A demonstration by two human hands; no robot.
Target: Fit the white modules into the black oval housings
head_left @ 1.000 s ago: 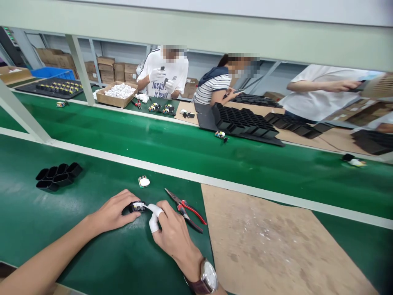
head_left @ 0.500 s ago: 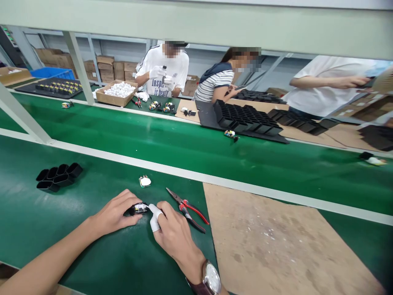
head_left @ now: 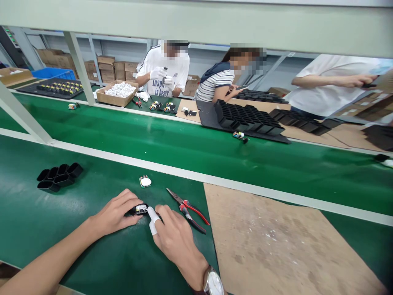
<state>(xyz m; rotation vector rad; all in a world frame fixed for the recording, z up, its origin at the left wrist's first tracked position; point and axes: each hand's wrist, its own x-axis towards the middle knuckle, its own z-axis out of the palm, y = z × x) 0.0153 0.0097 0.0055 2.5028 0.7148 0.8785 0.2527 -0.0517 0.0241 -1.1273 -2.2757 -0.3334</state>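
Observation:
My left hand [head_left: 118, 211] pinches a small circuit board in a black casing [head_left: 141, 209] between thumb and fingers, low over the green bench. White filler shows on top of the board. At its right end is my right hand [head_left: 175, 233], with a white finger cot on the index finger, whose tip touches the board. The other fingers are curled, and whatever they hold is hidden. Just beyond lies a loose circuit board [head_left: 145, 181] with a white blob on it. Long-nose pliers [head_left: 186, 207] with red and black handles rest right of my right hand.
Several empty black casings [head_left: 59, 177] stand at the left. A stained brown board [head_left: 270, 241] covers the bench at the right. Past a pale rail runs a green conveyor [head_left: 172, 141] carrying circuit boards [head_left: 239, 135]. Across it, people work beside black casings [head_left: 245, 119] and a white-filled box [head_left: 116, 93].
Circuit boards on the conveyor have moved to the right. My right index fingertip has shifted slightly at the board's end. My left hand keeps its hold almost in place.

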